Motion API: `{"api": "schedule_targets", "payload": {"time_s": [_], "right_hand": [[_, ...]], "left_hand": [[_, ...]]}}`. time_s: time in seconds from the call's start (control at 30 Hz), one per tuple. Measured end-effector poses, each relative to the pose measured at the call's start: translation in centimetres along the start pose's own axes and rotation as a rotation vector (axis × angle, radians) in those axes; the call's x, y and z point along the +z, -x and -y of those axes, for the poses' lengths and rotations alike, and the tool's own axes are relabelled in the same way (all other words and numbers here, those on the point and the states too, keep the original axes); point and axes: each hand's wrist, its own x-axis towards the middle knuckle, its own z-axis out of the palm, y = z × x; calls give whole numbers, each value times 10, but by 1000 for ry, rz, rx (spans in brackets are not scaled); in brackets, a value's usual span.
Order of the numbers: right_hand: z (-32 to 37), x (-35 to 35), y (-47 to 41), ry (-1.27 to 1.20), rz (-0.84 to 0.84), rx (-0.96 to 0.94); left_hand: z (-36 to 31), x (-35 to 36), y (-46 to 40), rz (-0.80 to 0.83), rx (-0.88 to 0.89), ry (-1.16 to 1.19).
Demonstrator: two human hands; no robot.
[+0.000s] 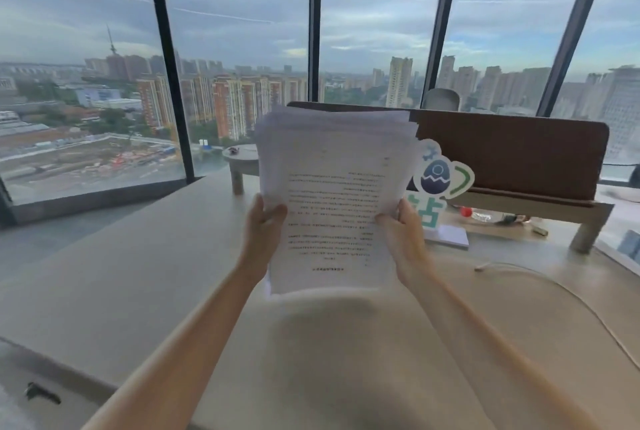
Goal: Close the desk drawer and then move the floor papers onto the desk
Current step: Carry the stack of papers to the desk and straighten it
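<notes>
Stack of papers point(332, 201) held upright in the air above the desk point(145, 273), printed side toward the camera, text lines visible but too small to read; top edges of the sheets fanned and uneven. Left hand point(265, 221) grips the stack's left edge, thumb on the front sheet, fingers hidden behind. Right hand point(401, 225) grips the right edge the same way, thumb on the front. Both hands closed firmly on the stack; both forearms bare and reaching forward over the desktop. Bottom edge of the stack hangs clear of the desk surface, shadow beneath it. Just right of the papers, partly hidden behind them, a cut-out sign point(440, 180) with an egg figure and green shapes stands on a white base. Behind that, a brown divider panel point(519, 152) sits on a raised shelf point(540, 211), small items under it too blurred to tell. A white cable point(554, 287) curves across the desk at right. Small round stool-like table point(240, 161) behind the papers at left. Floor-to-ceiling windows point(242, 31) beyond, city buildings and overcast sky. Drawer not in view.
</notes>
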Motion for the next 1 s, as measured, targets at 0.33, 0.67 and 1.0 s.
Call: {"api": "schedule_targets", "payload": {"time_s": [0.33,0.67,1.0], "right_hand": [[-35,23,-26,-8,0,-50],[3,17,-16,-27,-9,-171],[-32,14,19,17,-24,-124]], "left_hand": [[54,7,-33,-27,12,53],[2,6,-18,38,219,11],[45,-6,4,60,5,7]]}}
